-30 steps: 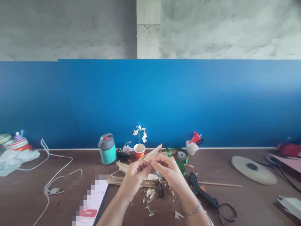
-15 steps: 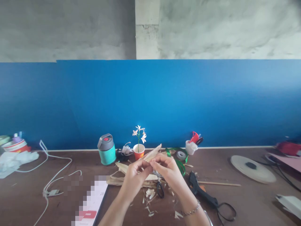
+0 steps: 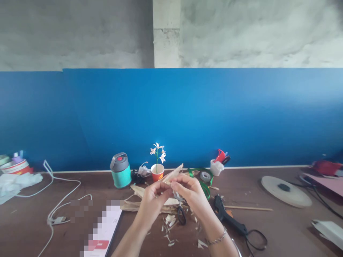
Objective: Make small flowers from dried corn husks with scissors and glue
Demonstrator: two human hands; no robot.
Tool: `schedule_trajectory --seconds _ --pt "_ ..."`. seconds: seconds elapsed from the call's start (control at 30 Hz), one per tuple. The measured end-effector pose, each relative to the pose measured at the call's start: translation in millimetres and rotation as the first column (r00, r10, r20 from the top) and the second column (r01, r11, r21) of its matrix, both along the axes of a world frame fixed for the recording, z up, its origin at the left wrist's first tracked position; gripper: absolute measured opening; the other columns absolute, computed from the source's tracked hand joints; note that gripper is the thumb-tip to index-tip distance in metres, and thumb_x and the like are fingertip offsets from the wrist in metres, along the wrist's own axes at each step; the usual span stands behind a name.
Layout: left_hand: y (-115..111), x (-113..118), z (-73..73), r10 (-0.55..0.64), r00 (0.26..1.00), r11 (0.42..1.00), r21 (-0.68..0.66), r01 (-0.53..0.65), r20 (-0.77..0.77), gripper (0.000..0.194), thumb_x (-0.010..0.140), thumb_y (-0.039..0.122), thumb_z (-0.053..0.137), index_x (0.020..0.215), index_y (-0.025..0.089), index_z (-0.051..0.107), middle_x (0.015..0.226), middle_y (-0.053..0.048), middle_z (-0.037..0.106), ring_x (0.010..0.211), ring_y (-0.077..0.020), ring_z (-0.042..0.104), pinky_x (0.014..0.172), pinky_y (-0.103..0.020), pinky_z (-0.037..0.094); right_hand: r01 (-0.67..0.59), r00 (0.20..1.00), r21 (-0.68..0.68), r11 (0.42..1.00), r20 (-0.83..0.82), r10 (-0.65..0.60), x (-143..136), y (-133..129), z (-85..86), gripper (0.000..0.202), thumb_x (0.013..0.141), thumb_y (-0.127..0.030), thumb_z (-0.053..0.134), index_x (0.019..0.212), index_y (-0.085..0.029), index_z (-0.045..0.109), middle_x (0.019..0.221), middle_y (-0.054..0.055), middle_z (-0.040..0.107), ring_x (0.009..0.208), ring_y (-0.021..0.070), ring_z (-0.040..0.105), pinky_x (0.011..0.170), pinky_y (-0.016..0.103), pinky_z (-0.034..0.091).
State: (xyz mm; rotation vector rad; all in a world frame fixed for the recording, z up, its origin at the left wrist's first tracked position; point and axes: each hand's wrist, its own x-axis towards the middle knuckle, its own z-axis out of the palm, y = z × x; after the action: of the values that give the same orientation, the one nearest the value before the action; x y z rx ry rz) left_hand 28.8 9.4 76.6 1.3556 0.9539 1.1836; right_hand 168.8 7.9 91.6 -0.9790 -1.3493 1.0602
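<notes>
My left hand [image 3: 154, 198] and my right hand [image 3: 189, 189] meet at the fingertips above the middle of the table. Both are closed in a pinch around something small and pale, too hidden by the fingers to name. Under and behind them lie dry, cream-coloured husks [image 3: 131, 206]. Scissors [image 3: 181, 216] with dark handles rest between my wrists, their blades pointing away. Small pale scraps [image 3: 169, 219] are scattered around the scissors. Just beyond my hands, a paper cup [image 3: 157, 175] holds a green stem with white flowers [image 3: 158, 150].
A black glue gun [image 3: 232, 220] and a thin wooden stick [image 3: 249, 208] lie right of my hands. Behind are green ribbon [image 3: 205, 191], a tape roll [image 3: 205, 176] and a pen cup [image 3: 217, 167]. A teal flask [image 3: 121, 176], phone-like screen [image 3: 104, 232] and white cable [image 3: 57, 203] are leftward.
The whole view has shifted slightly, so things sit a little further left. My hands keep the same pinch, with only tiny finger movement.
</notes>
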Motion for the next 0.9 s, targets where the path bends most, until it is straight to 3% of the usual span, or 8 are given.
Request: schedule_trajectory --seconds 0.23,0.4,0.67,0.9 --pt "-0.3 -1.1 -0.5 -0.004 0.998 0.998 0.057 0.008 -0.07 0.028 0.071 0.043 0.068 0.078 0.016 0.066 0.079 -0.005 0.067 0.076 -0.0192 0.058 0.07 -0.027 0.043 0.0 1.0 0.047 0.999 0.009 0.0 0.4 1.7 -4.6 0.025 0.07 -0.041 0.068 0.064 -0.017 0.063 0.066 0.002 0.061 0.061 0.0132 0.053 0.056 0.024 0.042" --pt "-2.3 -0.6 0.9 0.059 0.99 0.994 0.099 -0.046 -0.132 0.027 0.074 0.043 0.065 0.069 0.016 0.064 0.064 0.0 0.059 0.065 -0.0156 0.052 0.063 -0.025 0.04 -0.014 1.0 0.042 0.999 0.003 0.014 -0.1 1.7 -4.5 0.027 0.072 -0.041 0.067 0.063 -0.016 0.061 0.063 0.0 0.058 0.059 0.0115 0.049 0.055 0.023 0.039" --pt "-2.8 -0.8 1.9 0.095 0.981 0.988 0.135 -0.072 -0.168 0.026 0.076 0.041 0.061 0.071 0.016 0.064 0.066 -0.001 0.061 0.066 -0.0172 0.054 0.063 -0.025 0.04 0.029 0.999 0.009 1.0 0.026 -0.03 -3.6 2.0 -2.5 0.042 0.07 -0.057 0.063 0.062 -0.016 0.058 0.054 -0.002 0.049 0.048 0.0082 0.036 0.044 0.021 0.03" --pt "-2.6 6.5 -0.7 0.094 0.983 0.981 0.18 -0.065 -0.155 0.023 0.077 0.038 0.061 0.069 0.016 0.065 0.068 -0.002 0.064 0.068 -0.0172 0.056 0.064 -0.025 0.041 0.055 0.994 0.034 0.998 0.095 -0.058 -0.6 1.2 -1.1 0.033 0.071 -0.047 0.065 0.065 -0.015 0.062 0.059 0.0 0.055 0.051 0.0095 0.042 0.047 0.022 0.033"
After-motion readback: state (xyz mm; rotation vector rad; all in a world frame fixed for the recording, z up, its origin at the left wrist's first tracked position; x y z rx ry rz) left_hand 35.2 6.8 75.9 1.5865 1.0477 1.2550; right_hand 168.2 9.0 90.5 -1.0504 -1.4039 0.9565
